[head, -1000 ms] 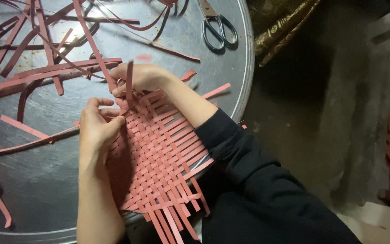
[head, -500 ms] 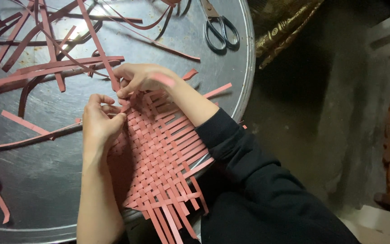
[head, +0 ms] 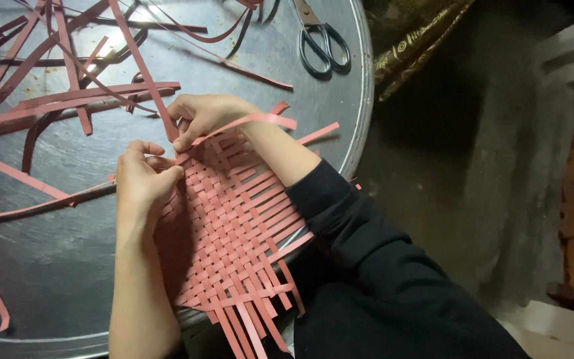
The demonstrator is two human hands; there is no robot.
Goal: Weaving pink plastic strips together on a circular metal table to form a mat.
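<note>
Two hands: both mine, bare, working at the far edge of a woven mat (head: 234,233); I see them from above

Woven mat: pink strips plaited in a checker pattern; it lies just under and behind the grip, running back toward my body; its loose ends hang off the near rim of the tray

Left hand (head: 142,183): fingers curled shut, tips pressing on the mat's far left corner; whether a strip is pinched inside I cannot tell

Right hand (head: 200,118): just beyond the left, thumb and fingers closed on a pink strip (head: 250,121); the strip runs from the pinch out to the right, over my forearm

Sleeve (head: 360,246): black, on the right arm, behind the grip

Tray (head: 54,266): round, grey metal, under everything; bare metal left of the grip

Loose strips (head: 68,100): pink and dark red, scattered beyond and left of the grip; one long piece rises from the pinch toward the far rim

Scissors (head: 323,43): dark handles, lying well beyond the grip, far right on the tray
</note>
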